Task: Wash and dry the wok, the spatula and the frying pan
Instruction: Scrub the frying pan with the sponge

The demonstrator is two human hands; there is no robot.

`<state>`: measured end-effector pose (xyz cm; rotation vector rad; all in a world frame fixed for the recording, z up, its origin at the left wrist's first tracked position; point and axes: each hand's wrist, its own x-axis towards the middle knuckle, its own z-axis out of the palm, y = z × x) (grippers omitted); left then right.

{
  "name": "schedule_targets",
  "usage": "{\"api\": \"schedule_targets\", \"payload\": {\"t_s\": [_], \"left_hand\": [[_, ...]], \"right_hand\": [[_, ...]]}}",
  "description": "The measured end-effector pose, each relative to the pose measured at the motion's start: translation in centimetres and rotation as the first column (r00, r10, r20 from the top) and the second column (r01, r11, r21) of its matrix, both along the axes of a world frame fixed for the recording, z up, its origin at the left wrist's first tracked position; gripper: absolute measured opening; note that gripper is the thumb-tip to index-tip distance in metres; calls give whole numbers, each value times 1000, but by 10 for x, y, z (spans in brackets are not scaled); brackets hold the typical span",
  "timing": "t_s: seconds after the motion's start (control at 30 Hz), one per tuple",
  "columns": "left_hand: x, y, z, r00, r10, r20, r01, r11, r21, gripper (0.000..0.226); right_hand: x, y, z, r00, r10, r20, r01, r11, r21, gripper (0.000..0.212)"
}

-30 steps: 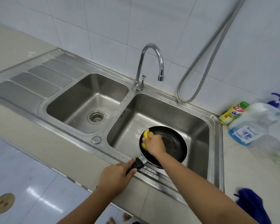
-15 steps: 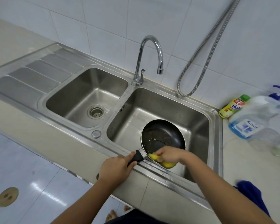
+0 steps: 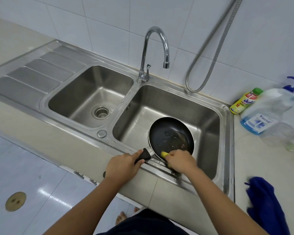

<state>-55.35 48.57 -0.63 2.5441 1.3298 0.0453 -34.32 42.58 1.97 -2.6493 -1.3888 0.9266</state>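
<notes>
The likeliest mishap from here was a slip. The frying pan (image 3: 171, 133) sat in the basin (image 3: 209, 119) straight in front of the tap (image 3: 157, 53), with its handle (image 3: 145, 156) reaching out over the basin's front edge. Its dark inside carried a wet, probably soapy film. A hard shove of the sponge (image 3: 164, 154) against the near rim could have twisted that handle in a wet palm, so that the pan dropped or swung into the steel wall. Whether the pan's base rested on the basin floor or hung just above it could not be told from this angle, so it was unclear how far the pan could fall.

The left hand (image 3: 124, 164) lay in front of the tap at the sink's front ledge, knuckles up. Its grip was clamped round the black handle, with one finger stretched along it toward the pan. The right hand (image 3: 180, 161), just to the right of the left, was palm down. Its grip was closed over the yellow sponge and pressed it onto the pan's near rim beside the handle joint. Both forearms came in low from the near side.

A blue cloth (image 3: 263, 200) lay on the tabletop (image 3: 261, 160), well to the right of the tap, ready for drying. The wok and the spatula were not in view.
</notes>
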Motion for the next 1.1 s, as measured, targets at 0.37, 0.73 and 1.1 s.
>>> {"api": "schedule_targets", "payload": {"t_s": [0.37,0.73,1.1], "left_hand": [[-6,3,3,999,23,30,-21,998,-66,54],[-5,4,4,1000,9,-4,-10,996,-91,53],[-7,8,1,1000,24,-7,-25,992,-125,53]], "right_hand": [[36,-1,-1,930,102,354,-85,994,-62,48],[44,35,-14,931,98,352,-42,986,-163,38],[11,75,-51,981,57,185,-92,978,188,55]]}}
